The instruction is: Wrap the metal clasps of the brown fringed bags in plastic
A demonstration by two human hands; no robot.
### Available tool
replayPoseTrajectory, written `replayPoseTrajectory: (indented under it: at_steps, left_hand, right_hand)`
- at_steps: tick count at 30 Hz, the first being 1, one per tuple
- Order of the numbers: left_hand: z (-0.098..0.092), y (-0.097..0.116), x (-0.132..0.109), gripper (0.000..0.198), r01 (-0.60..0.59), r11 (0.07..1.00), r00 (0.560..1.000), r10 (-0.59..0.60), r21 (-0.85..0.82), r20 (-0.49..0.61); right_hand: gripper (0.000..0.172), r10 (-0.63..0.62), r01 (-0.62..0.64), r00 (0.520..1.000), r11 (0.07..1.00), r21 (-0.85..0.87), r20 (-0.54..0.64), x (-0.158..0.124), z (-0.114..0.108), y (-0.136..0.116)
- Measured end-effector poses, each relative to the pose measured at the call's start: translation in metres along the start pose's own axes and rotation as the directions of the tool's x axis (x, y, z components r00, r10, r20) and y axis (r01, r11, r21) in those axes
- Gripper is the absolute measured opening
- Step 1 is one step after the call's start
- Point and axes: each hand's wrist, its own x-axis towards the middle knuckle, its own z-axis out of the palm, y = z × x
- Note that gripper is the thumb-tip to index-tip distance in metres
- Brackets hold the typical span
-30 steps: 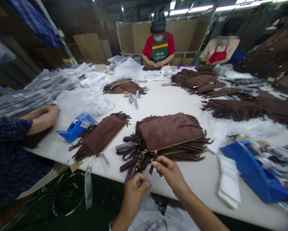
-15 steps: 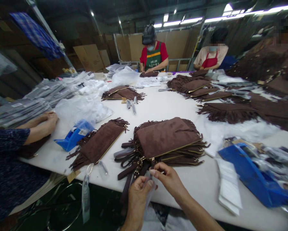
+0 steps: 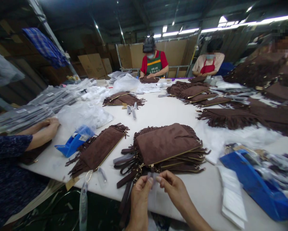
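Note:
My left hand (image 3: 141, 192) pinches a clear plastic sleeve (image 3: 152, 196) between thumb and fingers. From the other side my right hand (image 3: 171, 183) grips the sleeve's upper edge, close to a dark strap. Just beyond my hands lies a stack of brown fringed suede pouches (image 3: 166, 144) with gold zippers. Their brown wrist straps (image 3: 127, 183) and gold clasps hang towards the table's front edge. Left of the stack rests a single fringed pouch (image 3: 99, 149), its strap in a plastic sleeve (image 3: 83, 202) dangling over the edge.
Blue tape dispensers stand at the left (image 3: 74, 141) and right (image 3: 257, 186). White folded papers (image 3: 232, 195) lie by the right one. A co-worker's arms (image 3: 44, 133) reach in at left, near bagged goods (image 3: 28, 110). Other people work at the far side among more pouches (image 3: 192, 91).
The view has tilted up slightly, so the table sits lower. My hands have come closer together at the sleeve's top, which now shows more plainly between them.

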Motion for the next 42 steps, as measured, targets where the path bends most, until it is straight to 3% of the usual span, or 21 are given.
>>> replayPoseTrajectory:
  at_steps: [13, 21, 30, 36, 42]
  left_hand:
    - [0.003, 0.004, 0.006, 0.042, -0.056, 0.996, 0.997, 0.060, -0.073, 0.055]
    - [0.015, -0.006, 0.018, 0.033, -0.109, 0.993, 0.992, 0.105, -0.051, -0.065]
    - [0.032, 0.008, 0.013, 0.023, -0.181, 0.970, 0.979, 0.164, -0.160, -0.118]
    - [0.035, 0.005, 0.019, 0.018, -0.219, 0.962, 0.972, 0.201, -0.162, -0.121]
    - [0.030, 0.004, 0.014, 0.018, -0.143, 0.952, 0.990, 0.139, -0.271, -0.031]
  right_hand:
    - [0.029, -0.034, 0.036, 0.999, 0.998, 0.061, -0.034, 0.017, -0.001, -0.015]
    - [0.033, -0.016, 0.033, 0.985, 0.994, 0.100, -0.173, 0.009, 0.011, -0.020]
    - [0.022, -0.164, 0.152, 0.948, 0.986, -0.066, -0.272, -0.002, 0.023, -0.031]
    - [0.020, -0.263, 0.236, 0.949, 0.958, -0.162, -0.173, -0.002, 0.018, -0.030]
    - [0.022, -0.303, 0.275, 0.945, 0.939, -0.205, -0.120, 0.008, 0.007, -0.035]
